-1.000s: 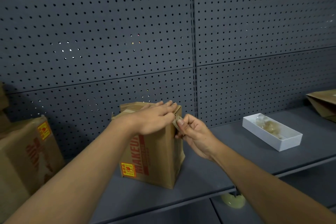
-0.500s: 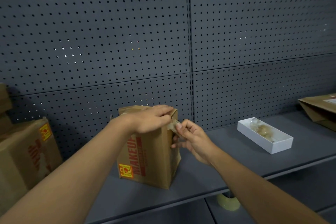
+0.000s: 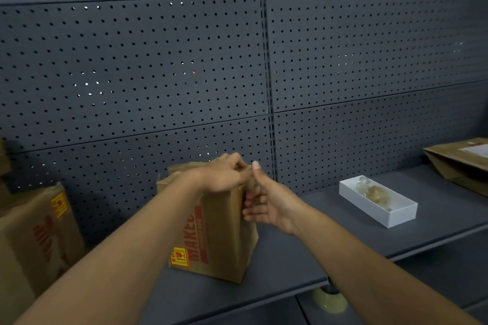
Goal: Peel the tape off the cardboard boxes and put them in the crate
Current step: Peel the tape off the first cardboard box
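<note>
We take the upright cardboard box [image 3: 216,232] with the red print as our landmark; it stands on the dark shelf [image 3: 290,253], close to the front edge, with the pegboard wall [image 3: 158,74] behind it. Our left hand [image 3: 224,174] lies over its top right corner with the fingers curled down on the flap, we think to hold the box steady while the tape is pulled. Our right hand [image 3: 266,203] is just to the right of the same corner, thumb up, fingers bent toward the side of the box. It seems to pinch a small piece of clear tape [image 3: 252,183] there, but the picture is blurred, so we cannot tell if the grip is firm.

To the right of the box, well apart, there is a white tray [image 3: 396,215] with crumpled tape inside; probably the peeled pieces go there. Farther right a flat brown box [image 3: 456,163] leans at the edge of the view. To the left another cardboard box [image 3: 34,240] stands near. Below the shelf edge, under the box to the right, we see a roll of tape [image 3: 330,301].

Between the box and the tray the shelf gives free room for pulling the tape to the right. The box is near the front edge, so a hard pull may tip it. We see no crate.
</note>
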The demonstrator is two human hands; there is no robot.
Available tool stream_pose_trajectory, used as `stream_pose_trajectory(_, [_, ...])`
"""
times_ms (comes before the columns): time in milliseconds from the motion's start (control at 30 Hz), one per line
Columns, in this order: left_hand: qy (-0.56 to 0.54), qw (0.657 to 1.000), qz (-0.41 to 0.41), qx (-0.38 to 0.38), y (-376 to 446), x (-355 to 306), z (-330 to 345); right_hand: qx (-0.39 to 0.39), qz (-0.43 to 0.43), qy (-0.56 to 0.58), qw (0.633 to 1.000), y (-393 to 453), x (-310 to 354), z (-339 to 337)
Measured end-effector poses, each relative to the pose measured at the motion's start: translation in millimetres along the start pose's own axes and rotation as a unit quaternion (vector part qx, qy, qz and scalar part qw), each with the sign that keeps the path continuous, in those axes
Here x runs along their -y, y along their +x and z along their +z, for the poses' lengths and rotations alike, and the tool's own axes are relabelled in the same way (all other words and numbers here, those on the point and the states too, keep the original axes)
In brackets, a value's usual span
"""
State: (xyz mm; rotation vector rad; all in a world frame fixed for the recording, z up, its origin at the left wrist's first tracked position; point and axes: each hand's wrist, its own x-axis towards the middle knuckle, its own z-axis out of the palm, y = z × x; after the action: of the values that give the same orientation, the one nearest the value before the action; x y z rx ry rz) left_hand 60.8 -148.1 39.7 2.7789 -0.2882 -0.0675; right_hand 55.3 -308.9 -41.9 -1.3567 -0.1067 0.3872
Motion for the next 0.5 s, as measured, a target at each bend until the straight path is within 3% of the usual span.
stream_pose_trajectory(167, [-0.042,0.999,0.011,-0.014,-2.1,7.0,3.0,0.056,-0.103,0.146,0.982,8.1,-22.4,-1.2])
stream_pose_trajectory(500, [-0.067,0.997,0.021,-0.031,0.8,14.0,6.4,0.060,-0.284,-0.018,0.957,21.3,-48.6,-10.6])
